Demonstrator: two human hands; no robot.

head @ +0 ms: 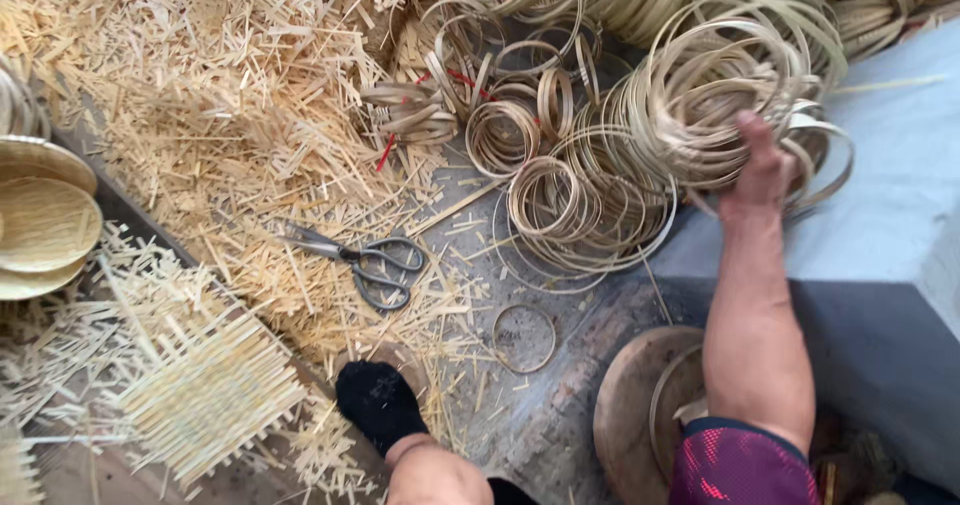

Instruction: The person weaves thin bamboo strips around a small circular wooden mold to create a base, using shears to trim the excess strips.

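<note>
**Hand closed on a bundle of bamboo hoops**

The person's right hand (762,170) reaches forward and grips a thick bundle of bamboo hoops (715,95), fingers wrapped through the rings and thumb pointing up over them. The bundle is lifted a little over the near edge of a grey mat (900,195) at the right side of the floor. The left hand is out of view. More loose hoops (570,205) lie in a heap on the floor just left of the bundle, and one single ring (524,338) lies apart, nearer the person. Scissors (365,262) rest open amid bamboo offcuts (210,95). A black-socked foot (380,402) stands beside a woven mat (205,390); what seems a round wooden block (640,410) sits below the forearm.
</note>
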